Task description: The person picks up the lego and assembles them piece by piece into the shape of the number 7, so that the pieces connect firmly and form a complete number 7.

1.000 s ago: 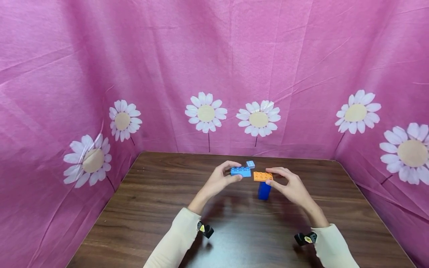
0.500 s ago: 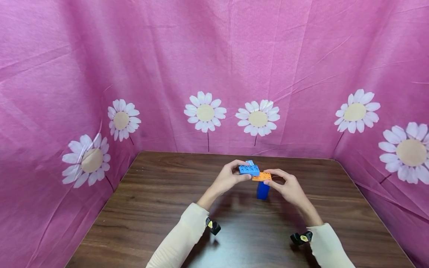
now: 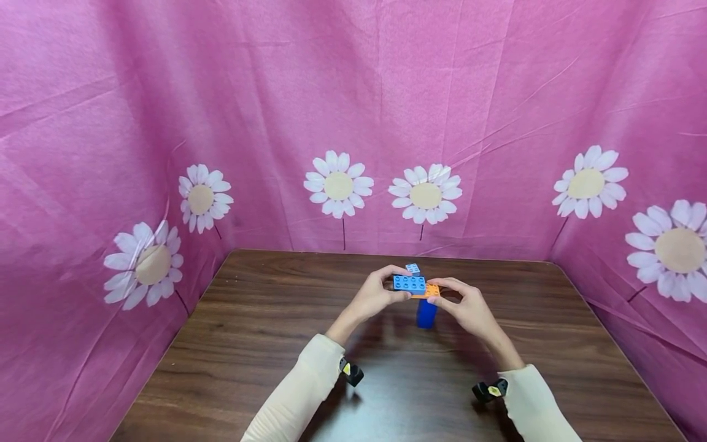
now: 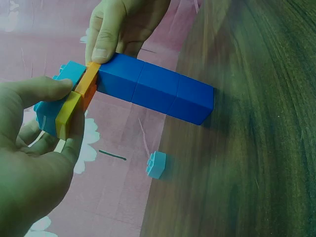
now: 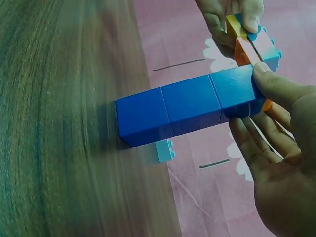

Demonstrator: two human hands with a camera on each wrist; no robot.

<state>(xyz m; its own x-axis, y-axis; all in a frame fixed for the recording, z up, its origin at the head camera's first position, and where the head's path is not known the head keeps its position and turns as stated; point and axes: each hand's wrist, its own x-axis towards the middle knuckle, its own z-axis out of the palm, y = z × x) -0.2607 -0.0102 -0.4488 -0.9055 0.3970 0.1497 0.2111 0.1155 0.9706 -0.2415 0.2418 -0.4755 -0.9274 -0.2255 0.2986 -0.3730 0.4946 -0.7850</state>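
In the head view my left hand pinches a light blue building brick over the left part of an orange flat brick. A yellow flat brick lies under the light blue one, beside the orange, in the left wrist view. The orange brick caps an upright tower of dark blue blocks that stands on the table. My right hand grips the tower's top, thumb at the uppermost block near the orange brick. The wrist views show the light blue brick against the orange one; whether they are pressed together I cannot tell.
A small light blue brick sits on the wooden table behind the hands. Pink cloth printed with white flowers hangs behind the table and along its sides.
My left hand has carried the light blue brick rightward and over the orange brick. The tower, with my right hand on it, has shifted slightly left.
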